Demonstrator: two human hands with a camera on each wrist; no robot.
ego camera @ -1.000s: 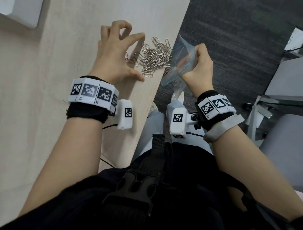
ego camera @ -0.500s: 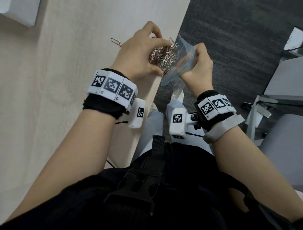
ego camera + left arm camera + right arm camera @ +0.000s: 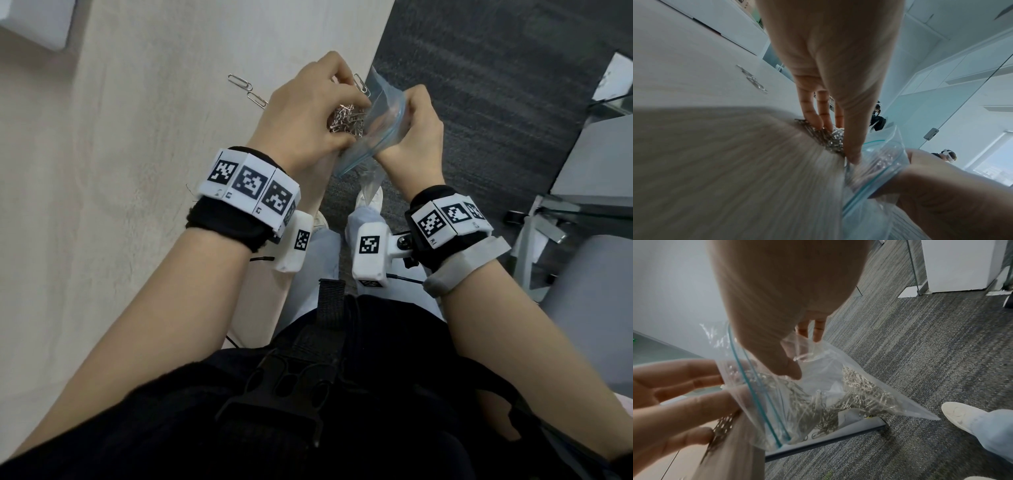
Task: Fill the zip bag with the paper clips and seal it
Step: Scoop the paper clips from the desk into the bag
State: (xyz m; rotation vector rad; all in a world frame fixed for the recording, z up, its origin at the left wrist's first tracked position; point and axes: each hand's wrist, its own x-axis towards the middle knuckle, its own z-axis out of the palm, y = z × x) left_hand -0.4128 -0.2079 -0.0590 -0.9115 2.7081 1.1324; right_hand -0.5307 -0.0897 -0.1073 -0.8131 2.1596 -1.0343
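A clear zip bag (image 3: 380, 116) with a teal seal strip hangs open at the table's right edge. My right hand (image 3: 411, 126) pinches its rim; in the right wrist view the thumb (image 3: 785, 368) presses the bag wall (image 3: 838, 394). Many silver paper clips (image 3: 859, 386) lie inside. My left hand (image 3: 349, 121) cups over a pile of clips (image 3: 342, 118) at the edge. Its fingers (image 3: 813, 113) and thumb stand fairly straight against the pile (image 3: 830, 138), right beside the bag mouth (image 3: 884, 155). Two loose clips (image 3: 248, 90) lie behind the hand and one (image 3: 361, 84) near the bag.
The pale wooden table (image 3: 137, 171) ends in a straight edge just right of the pile. Below it lies grey carpet (image 3: 479, 85) with my shoe (image 3: 962, 415). A white box (image 3: 34, 24) sits at the table's far left. Grey furniture (image 3: 599, 171) stands to the right.
My left hand has swept the pile of clips rightward to the table edge and against the bag mouth, leaving two clips behind. The right hand has kept the bag in place.
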